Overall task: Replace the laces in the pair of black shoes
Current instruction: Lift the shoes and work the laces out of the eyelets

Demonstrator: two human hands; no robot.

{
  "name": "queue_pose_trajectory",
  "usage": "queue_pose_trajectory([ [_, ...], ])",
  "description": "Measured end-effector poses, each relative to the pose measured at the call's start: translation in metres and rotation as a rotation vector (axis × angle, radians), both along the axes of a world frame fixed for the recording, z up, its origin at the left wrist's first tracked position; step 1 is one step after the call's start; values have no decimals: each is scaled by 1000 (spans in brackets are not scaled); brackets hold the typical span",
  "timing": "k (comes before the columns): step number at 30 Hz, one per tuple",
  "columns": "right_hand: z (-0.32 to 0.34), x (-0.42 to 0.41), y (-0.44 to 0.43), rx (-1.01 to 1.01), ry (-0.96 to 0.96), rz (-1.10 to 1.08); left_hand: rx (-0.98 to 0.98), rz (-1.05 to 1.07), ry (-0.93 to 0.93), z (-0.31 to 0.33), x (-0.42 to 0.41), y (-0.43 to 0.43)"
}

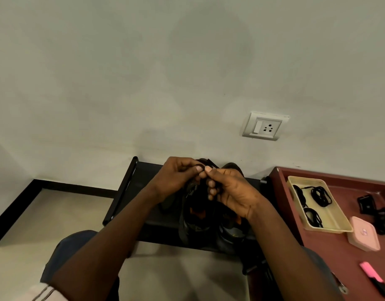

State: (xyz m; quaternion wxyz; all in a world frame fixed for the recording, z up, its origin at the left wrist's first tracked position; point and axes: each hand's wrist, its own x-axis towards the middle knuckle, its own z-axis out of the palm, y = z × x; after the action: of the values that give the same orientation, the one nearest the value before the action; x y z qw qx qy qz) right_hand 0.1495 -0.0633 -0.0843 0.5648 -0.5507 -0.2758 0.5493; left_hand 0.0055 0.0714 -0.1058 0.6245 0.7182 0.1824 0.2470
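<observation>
Two black shoes stand side by side on a low black rack (141, 183): the left shoe (196, 216) below my hands, the right shoe (233, 231) beside it. My left hand (176, 179) and my right hand (228, 192) meet above the left shoe's front. Both pinch a thin black lace (203, 165) between thumb and fingertips. The hands hide most of the lace and the eyelets.
A maroon table (330, 253) stands to the right. On it are a beige tray (339, 222) with coiled black laces (320, 195), a pink box (364, 234), black items (374, 209) and a pink marker (372, 276). A wall socket (264, 127) sits above the rack.
</observation>
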Motion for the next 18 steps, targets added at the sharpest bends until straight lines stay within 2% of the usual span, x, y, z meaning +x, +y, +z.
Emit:
queue_pose_trajectory([
  [2,-2,-2,-7,-21,62,26,-135,-8,-19,2,-3,7],
  [5,-7,-7,-16,-32,157,79,-234,-18,-23,0,-6,14],
  [9,-7,-7,-21,4,252,138,-214,123,-16,-9,3,7],
  [11,-4,-7,-21,60,371,122,-15,195,41,-16,7,4],
  [14,1,-6,-17,190,595,-42,521,128,297,-23,10,-2],
  [18,2,6,-14,299,644,-341,830,17,467,-24,11,-19],
])
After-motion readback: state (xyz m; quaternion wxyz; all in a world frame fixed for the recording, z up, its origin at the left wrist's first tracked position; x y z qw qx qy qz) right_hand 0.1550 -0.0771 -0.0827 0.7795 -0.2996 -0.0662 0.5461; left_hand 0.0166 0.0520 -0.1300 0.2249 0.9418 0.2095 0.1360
